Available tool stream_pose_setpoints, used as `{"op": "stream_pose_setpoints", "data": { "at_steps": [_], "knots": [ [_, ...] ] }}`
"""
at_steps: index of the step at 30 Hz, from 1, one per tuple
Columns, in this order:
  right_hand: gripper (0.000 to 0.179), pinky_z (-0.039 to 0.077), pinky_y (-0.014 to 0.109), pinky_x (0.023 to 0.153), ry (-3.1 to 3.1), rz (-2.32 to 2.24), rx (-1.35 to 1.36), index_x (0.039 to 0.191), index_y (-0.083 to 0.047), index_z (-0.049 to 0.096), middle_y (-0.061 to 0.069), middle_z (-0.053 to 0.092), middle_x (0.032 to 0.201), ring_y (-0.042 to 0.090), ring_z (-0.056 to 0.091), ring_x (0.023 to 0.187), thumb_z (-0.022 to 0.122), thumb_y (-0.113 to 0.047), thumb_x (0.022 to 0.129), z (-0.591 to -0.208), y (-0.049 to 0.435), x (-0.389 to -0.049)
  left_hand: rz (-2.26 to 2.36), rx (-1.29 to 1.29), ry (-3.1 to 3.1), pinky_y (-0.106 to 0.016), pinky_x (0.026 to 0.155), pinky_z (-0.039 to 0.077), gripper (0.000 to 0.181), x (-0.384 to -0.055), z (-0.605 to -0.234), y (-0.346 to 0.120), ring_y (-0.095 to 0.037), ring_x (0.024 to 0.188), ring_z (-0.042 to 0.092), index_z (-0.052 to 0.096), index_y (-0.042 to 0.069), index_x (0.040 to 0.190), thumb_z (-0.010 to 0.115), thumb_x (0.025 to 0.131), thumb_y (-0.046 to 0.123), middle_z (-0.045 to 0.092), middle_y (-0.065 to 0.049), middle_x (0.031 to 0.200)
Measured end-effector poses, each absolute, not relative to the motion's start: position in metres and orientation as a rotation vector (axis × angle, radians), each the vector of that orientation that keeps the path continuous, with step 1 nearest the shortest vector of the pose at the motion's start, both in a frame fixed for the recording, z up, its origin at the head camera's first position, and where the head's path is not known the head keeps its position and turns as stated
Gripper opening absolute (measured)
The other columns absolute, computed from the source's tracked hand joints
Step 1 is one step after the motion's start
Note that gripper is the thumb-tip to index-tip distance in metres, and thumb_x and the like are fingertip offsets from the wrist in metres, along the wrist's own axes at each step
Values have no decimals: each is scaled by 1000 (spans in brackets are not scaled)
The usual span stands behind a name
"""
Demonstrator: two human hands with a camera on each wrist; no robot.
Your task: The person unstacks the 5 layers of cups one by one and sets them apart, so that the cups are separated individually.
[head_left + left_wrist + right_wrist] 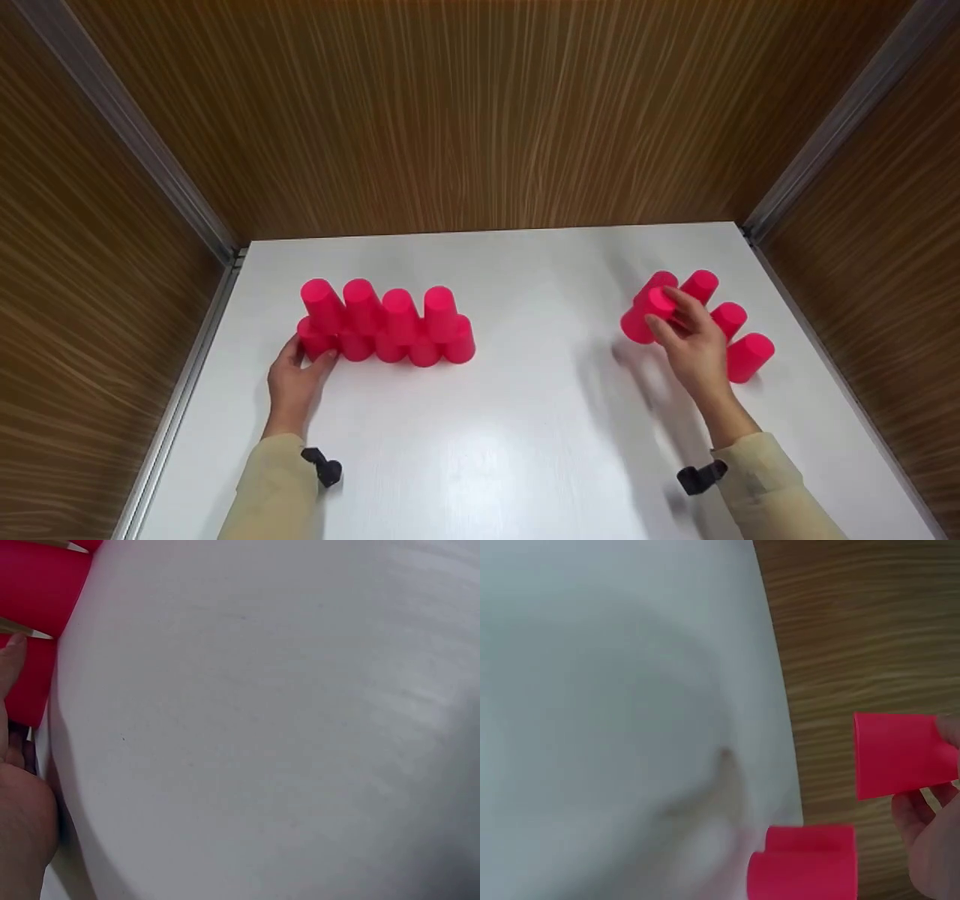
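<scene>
On the left of the table, several upside-down pink cups stand side by side in a bottom row, with a second row of pink cups (401, 315) on top. My left hand (292, 386) holds the leftmost bottom cup (315, 345) between thumb and fingers; the left wrist view shows the thumb against that cup (34, 682). Over on the right, my right hand (697, 352) grips a pink cup (639, 324) near its narrow end, raised above the table. That held cup (896, 754) is clear of the other cups in the right wrist view.
Several more upside-down cups stand around my right hand, among them a near one (750, 358) and a far one (701, 285). A white table (480, 442) lies below, bounded by a wood-grain back panel (480, 120) and side panels.
</scene>
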State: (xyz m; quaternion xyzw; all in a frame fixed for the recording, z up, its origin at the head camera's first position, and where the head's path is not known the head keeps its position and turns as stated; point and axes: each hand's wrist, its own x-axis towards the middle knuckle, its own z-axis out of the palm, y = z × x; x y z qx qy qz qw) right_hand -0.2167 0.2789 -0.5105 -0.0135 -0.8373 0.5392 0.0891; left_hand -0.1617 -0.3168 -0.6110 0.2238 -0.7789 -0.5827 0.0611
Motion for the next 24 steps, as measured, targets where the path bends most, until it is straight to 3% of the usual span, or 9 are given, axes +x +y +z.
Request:
{"op": "stream_pose_setpoints", "data": {
  "at_steps": [15, 24],
  "knots": [
    [76, 54, 12, 88, -2559, 1592, -269, 164, -25, 42, 12, 49, 154, 35, 50, 138, 78, -36, 98, -537, 328, -200, -1776, 691, -2362, -48, 126, 33, 83, -159, -613, -319, -28, 160, 26, 33, 23, 168, 78, 99, 33, 36, -6, 171],
    [72, 55, 17, 94, -2588, 1550, -341, 163, -23, 42, 11, 49, 156, 38, 49, 141, 75, -38, 100, -550, 343, -196, -1777, 696, -2356, -46, 126, 32, 84, -161, -611, -317, -26, 160, 26, 33, 22, 169, 78, 99, 32, 35, -5, 171]
  ]
}}
